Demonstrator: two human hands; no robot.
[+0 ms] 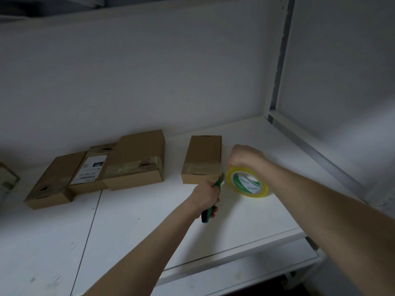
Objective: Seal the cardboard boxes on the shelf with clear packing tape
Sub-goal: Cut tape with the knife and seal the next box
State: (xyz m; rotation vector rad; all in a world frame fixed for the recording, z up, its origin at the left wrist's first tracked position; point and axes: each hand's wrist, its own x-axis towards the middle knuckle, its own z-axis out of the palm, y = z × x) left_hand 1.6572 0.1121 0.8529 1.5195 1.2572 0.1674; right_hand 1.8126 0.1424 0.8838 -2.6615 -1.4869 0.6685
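A small cardboard box (203, 159) lies on the white shelf (132, 223), with a strip of clear tape across its near end. My right hand (245, 158) grips a roll of clear packing tape (248, 184) with a green and white core, just right of that box. My left hand (206, 196) holds a green utility knife (210, 212), its tip at the box's near right corner, between box and roll. Three more cardboard boxes sit to the left: a larger one (139, 161), one with a white label (92, 171), and a flat one (55, 182).
A white back wall rises behind the boxes. A metal shelf upright (277, 60) and side rail (316, 154) close off the right side. The shelf's front edge (235, 251) runs below my arms. Part of another object (7, 180) shows at the far left.
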